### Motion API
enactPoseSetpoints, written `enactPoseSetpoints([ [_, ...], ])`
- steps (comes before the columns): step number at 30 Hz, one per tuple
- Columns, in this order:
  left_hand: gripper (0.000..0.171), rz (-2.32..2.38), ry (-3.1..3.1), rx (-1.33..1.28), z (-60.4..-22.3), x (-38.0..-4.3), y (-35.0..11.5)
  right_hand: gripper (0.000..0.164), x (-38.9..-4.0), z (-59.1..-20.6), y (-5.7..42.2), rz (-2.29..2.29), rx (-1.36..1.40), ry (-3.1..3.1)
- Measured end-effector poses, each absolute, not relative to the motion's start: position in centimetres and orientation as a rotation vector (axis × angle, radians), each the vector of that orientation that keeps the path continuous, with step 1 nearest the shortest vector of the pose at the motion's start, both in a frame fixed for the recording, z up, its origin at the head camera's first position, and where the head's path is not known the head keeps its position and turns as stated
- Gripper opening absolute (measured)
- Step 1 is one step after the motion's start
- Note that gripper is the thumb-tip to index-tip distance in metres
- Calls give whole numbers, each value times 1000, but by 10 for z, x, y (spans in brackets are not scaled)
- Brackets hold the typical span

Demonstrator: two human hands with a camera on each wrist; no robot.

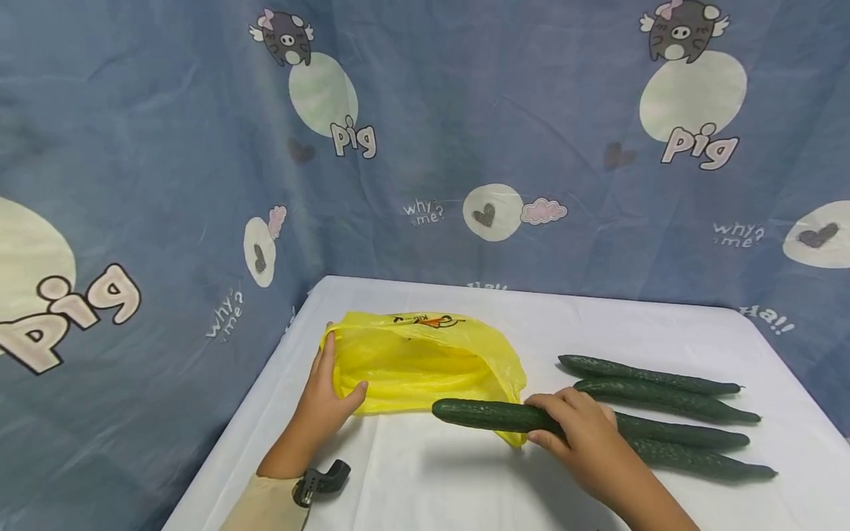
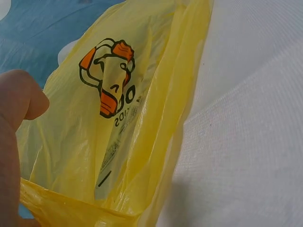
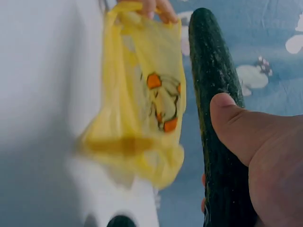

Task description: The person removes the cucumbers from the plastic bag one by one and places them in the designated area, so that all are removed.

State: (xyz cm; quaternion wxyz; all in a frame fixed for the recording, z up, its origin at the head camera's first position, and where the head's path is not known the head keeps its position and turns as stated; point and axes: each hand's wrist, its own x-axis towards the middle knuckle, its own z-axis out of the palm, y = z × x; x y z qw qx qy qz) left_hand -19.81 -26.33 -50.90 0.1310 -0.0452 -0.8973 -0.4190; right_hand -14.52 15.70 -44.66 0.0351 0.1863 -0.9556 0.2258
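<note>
A yellow plastic bag (image 1: 425, 361) lies on its side with its mouth gaping toward the front, a printed cartoon on its upper face. At the bag's left end, my left hand (image 1: 330, 402) holds the rim, thumb and fingers spread wide. My right hand (image 1: 581, 435) grips a dark green cucumber (image 1: 481, 414) around its middle. This cucumber is raised above the table, its rounded end pointing left, just in front of the bag's right corner. The right wrist view shows the thumb (image 3: 232, 118) lying along the held cucumber (image 3: 213, 61); its far end is hidden by the hand.
Several more cucumbers (image 1: 671, 398) lie side by side on the right of the white-covered table (image 1: 398, 472), partly behind my right hand. A blue printed curtain (image 1: 425, 147) hangs behind and to the left. My left wrist wears a black strap device (image 1: 322, 483).
</note>
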Motion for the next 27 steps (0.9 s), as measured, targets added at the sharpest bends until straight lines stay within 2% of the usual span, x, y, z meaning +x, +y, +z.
enactPoseSetpoints([
  [13, 109, -1227, -2607, -118, -501, -200, -262, 48, -125, -479, 238, 551, 358, -3074],
  [27, 107, -1241, -2591, -137, -506, -197, -260, 57, -120, -511, 313, 453, 313, -3116],
])
